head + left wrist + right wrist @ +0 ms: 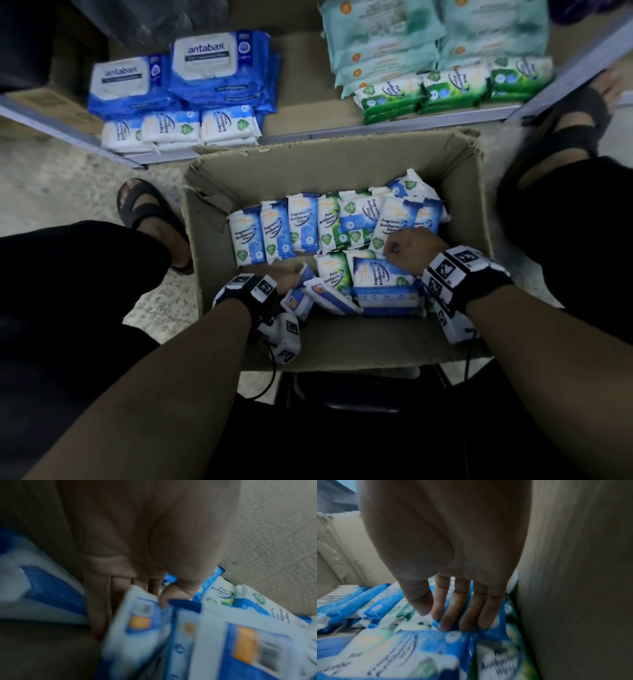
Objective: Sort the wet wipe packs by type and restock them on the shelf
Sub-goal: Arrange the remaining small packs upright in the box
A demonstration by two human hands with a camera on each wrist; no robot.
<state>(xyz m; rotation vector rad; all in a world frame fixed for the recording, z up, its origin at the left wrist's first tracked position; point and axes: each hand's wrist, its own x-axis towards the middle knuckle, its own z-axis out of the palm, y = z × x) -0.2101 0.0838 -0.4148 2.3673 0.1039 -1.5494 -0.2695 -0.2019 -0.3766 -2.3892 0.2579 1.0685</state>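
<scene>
Wet wipe packs (329,236) fill the cardboard box (212,246) on the floor, below more packs lined up on the shelf (308,120). From the left wrist, the left hand (130,563) pinches a blue pack (137,626) between thumb and fingers. From the right wrist, the right hand (453,561) presses straight fingers (452,612) onto a blue pack (488,631) by the box wall.

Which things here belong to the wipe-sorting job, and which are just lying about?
Part of the job:
- cardboard box of mixed packs
- blue Fragrance Free packs
- green Pine packs
- shelf with sorted stacks
- left hand, right hand

Just lying about:
- sandals
- speckled floor
</scene>
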